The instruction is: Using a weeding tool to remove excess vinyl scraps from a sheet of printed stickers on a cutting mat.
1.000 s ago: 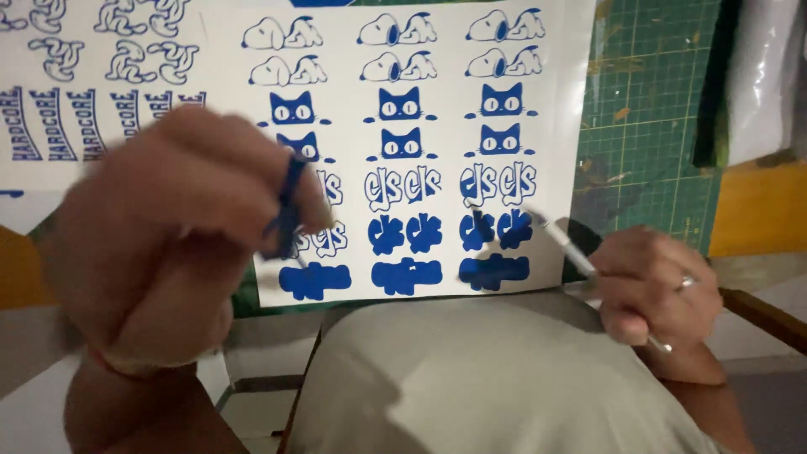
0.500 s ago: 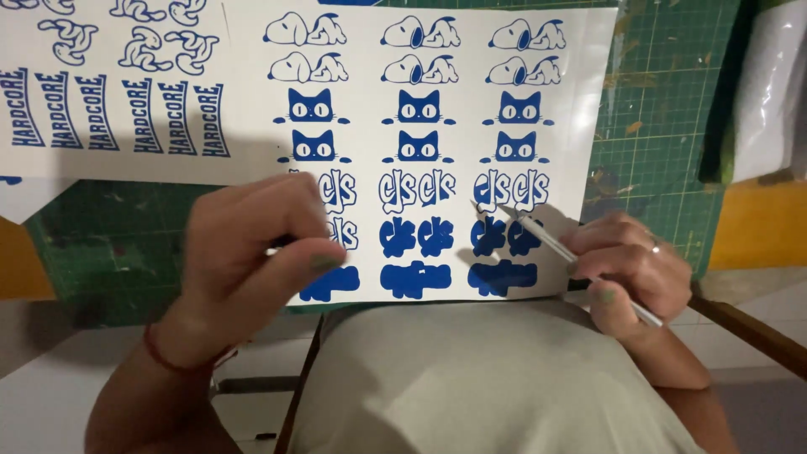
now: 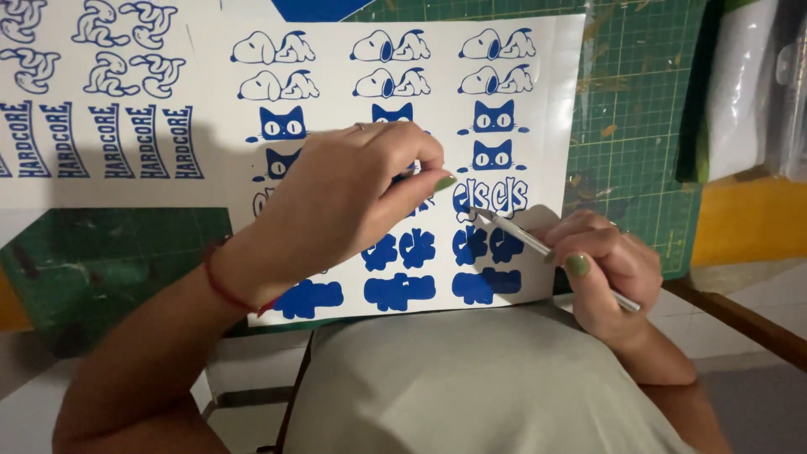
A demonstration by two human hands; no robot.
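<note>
Head view: a sticker sheet [image 3: 546,92] lies flat on a green mat [image 3: 647,118].
Left hand [image 3: 345,202]: fingers pinched on the sheet's middle — pressing it flat.
Right hand [image 3: 601,273]: grips a thin silver tool [image 3: 538,245] like a pen — tip on a blue shape.

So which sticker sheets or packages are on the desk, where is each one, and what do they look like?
Sticker sheet: centre, on the green cutting mat; white rectangle with rows of blue dogs, cats, lettering and blobs; left hand on it, right hand holding a thin tool at its lower right.
Second sheet: left; white, blue lettering and squiggles.
Clear bag: right edge.
</note>
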